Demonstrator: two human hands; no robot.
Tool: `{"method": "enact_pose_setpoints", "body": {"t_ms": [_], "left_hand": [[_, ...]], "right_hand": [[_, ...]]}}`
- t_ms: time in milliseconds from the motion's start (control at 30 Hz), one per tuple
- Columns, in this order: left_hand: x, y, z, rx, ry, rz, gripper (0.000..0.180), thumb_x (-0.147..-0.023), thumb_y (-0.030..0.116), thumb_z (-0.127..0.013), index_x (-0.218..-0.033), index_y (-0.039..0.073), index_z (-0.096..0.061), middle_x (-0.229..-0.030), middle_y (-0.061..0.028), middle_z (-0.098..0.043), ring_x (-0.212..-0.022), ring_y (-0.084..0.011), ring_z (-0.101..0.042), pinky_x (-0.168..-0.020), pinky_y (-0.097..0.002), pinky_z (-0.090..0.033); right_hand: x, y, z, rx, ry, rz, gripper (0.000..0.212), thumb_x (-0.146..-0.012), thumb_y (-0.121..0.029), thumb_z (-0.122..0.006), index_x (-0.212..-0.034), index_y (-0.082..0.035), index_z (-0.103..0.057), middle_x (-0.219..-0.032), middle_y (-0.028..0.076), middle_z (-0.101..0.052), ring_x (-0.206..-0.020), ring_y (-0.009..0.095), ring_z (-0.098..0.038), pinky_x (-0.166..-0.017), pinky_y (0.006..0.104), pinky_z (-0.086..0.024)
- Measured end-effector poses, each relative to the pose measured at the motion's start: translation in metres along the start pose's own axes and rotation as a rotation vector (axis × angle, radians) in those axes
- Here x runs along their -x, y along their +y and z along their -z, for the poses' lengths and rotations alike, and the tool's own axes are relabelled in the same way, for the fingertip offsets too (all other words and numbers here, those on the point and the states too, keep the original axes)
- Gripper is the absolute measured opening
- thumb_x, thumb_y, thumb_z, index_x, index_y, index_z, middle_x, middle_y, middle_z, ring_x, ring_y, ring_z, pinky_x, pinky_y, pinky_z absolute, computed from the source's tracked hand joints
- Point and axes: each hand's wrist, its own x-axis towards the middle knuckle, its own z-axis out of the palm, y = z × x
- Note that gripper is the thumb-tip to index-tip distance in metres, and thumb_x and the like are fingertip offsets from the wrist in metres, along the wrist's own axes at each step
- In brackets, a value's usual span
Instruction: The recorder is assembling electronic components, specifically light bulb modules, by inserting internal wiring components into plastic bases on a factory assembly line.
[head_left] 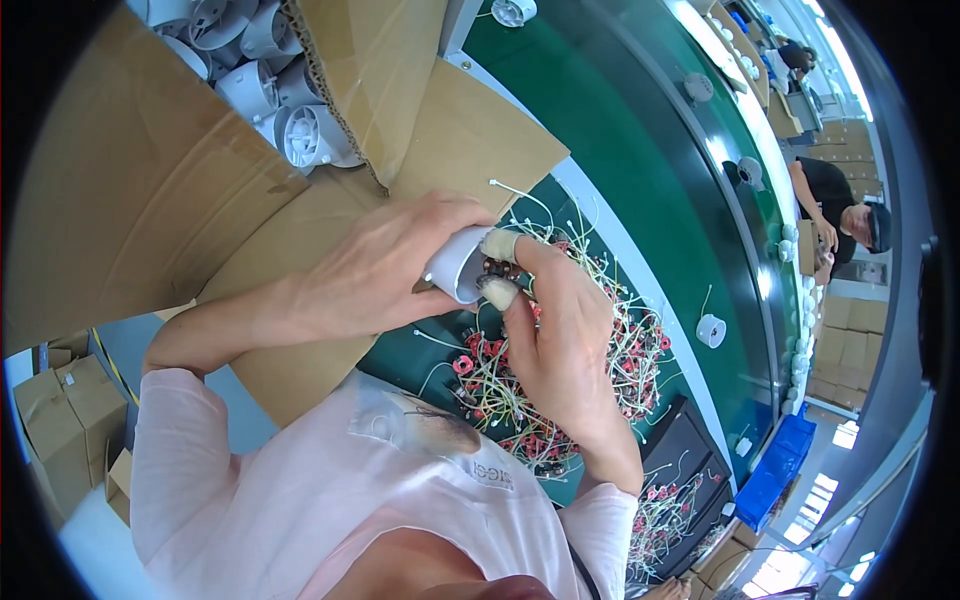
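My left hand (400, 250) grips a white round plastic housing (458, 266), its open end turned toward my right hand (560, 325). Pale finger cots cover the thumb and index finger of my right hand. Pinched between them is a small motor (502, 268) with dark and copper-coloured parts, right at the housing's mouth. How far it sits inside is hidden by the fingers. Under and beside my right hand lies a tangled heap of small red-and-black motors (625, 375) with thin white and yellowish wires.
A big open carton (140, 160) on the left holds several white housings (315, 135). Beyond the heap runs a green conveyor belt (600, 130) carrying scattered housings (711, 330). A black tray (690, 455) with more wired parts and a blue bin (775, 470) stand at right. A co-worker (840, 215) is across the belt.
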Motion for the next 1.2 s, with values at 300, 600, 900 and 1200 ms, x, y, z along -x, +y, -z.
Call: {"method": "enact_pose_setpoints", "body": {"t_ms": [300,600,900,1200], "left_hand": [[0.003,0.002,0.003,0.005,0.058,0.036,0.057,-0.064,0.007,-0.075,-0.116,0.005,-0.052,-0.117,-0.0112,-0.05,-0.103,-0.0249,-0.054,-0.084,-0.0315,-0.045],[0.0,-0.003,0.004,-0.014,0.097,0.029,0.06,-0.064,0.009,-0.075,-0.118,0.005,-0.049,-0.112,-0.0113,-0.052,-0.1,-0.027,-0.055,-0.082,-0.0346,-0.047],[-0.001,-0.005,-0.001,0.129,0.145,0.009,0.06,-0.063,0.006,-0.077,-0.117,0.005,-0.051,-0.11,-0.0102,-0.054,-0.099,-0.0238,-0.055,-0.081,-0.0322,-0.047],[-0.003,-0.005,-0.002,0.035,0.146,-0.023,0.058,-0.064,0.013,-0.077,-0.115,0.005,-0.052,-0.11,-0.0097,-0.054,-0.098,-0.0262,-0.055,-0.08,-0.0325,-0.046]], "right_hand": [[0.001,0.002,-0.018,-0.028,0.154,0.069,0.033,-0.064,0.008,-0.063,-0.096,0.003,-0.054,-0.088,0.015,-0.054,-0.073,0.027,-0.054,-0.061,0.034,-0.044],[-0.008,0.007,-0.024,0.127,0.148,0.16,0.035,-0.06,0.008,-0.063,-0.093,0.002,-0.056,-0.092,0.014,-0.054,-0.076,0.026,-0.053,-0.063,0.0332,-0.043],[-0.006,0.006,-0.021,-0.07,0.167,-0.137,0.027,-0.065,0.009,-0.063,-0.089,-0.001,-0.055,-0.096,0.013,-0.056,-0.085,0.026,-0.056,-0.072,0.0327,-0.045],[-0.006,0.007,-0.028,-0.241,0.136,-0.263,0.021,-0.07,0.008,-0.062,-0.089,0.001,-0.055,-0.105,0.015,-0.058,-0.097,0.026,-0.059,-0.082,0.0316,-0.046]]}}
